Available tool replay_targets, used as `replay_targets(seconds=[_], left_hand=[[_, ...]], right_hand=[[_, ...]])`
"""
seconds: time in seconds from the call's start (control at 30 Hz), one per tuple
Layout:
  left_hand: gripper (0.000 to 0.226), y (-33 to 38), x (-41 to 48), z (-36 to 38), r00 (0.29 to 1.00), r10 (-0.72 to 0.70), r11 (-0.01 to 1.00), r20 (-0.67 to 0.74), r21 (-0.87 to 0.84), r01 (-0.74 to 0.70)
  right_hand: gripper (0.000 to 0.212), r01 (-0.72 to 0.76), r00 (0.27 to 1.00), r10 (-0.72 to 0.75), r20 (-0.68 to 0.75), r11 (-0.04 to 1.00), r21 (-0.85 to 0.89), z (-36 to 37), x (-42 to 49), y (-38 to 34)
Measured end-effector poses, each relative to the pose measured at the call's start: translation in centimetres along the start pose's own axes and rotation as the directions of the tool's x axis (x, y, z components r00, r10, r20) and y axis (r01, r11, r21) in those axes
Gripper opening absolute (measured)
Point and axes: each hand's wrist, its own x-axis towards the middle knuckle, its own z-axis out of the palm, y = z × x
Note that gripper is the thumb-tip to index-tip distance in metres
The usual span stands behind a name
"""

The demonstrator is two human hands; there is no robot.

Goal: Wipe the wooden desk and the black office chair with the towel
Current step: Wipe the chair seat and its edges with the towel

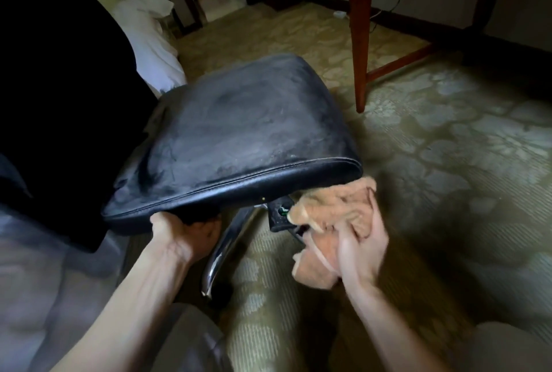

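Black leather is covering the seat of the black office chair (239,127), which is standing right in front of the person on the carpet (448,133). The left hand (182,231) is gripping the front edge of the seat, with its fingers curling under it and out of sight. The right hand (361,249) is a bit blurry, but its fingers are closing round the towel (337,204) and bunching it up. The towel is sitting just under the right corner of the seat, touching a small black part (279,213) there, near the shiny metal leg (227,240). The wooden desk (358,28) is standing well apart, further back on the right.

The towel is looking soft, light and floppy, so a full handful is probably working best. The seat is looking smooth and maybe slippery, and the chair may be turning easily, so holding its firm edge is likely keeping it steady.
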Motion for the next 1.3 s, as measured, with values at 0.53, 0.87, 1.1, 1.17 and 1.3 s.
replay_targets(seconds=[0.53, 0.87, 1.1, 1.17, 1.3], left_hand=[[0.083, -4.4, -2.3, 2.1, 0.993, 0.067, 0.997, 0.092, -0.030, -0.065], [0.086, -6.0, -1.8, -1.1, 0.966, 0.065, 0.993, 0.252, 0.078, -0.088], [0.050, -3.1, -1.1, -6.0, 0.939, 0.070, 0.995, 0.336, -0.091, -0.041], [0.060, -2.4, -0.2, -6.9, 0.922, 0.120, 0.981, 0.368, -0.190, -0.051], [0.080, -2.2, 0.7, -7.7, 0.873, 0.184, 0.964, 0.452, -0.258, -0.069]], right_hand=[[0.037, -0.300, 0.953, 0.302, -0.024, 0.952, 0.062, 5.6, -1.1, -5.8], [0.038, -0.068, 0.994, 0.086, 0.066, 0.968, -0.242, 8.7, -5.3, -8.4], [0.072, 0.607, 0.792, -0.418, 0.445, 0.615, -0.503, 12.8, -6.5, -14.1], [0.083, 0.786, 0.616, -0.525, 0.587, 0.361, -0.502, 13.6, -6.4, -14.4], [0.084, 0.926, 0.345, -0.468, 0.814, 0.026, -0.378, 15.2, -6.5, -12.6]])
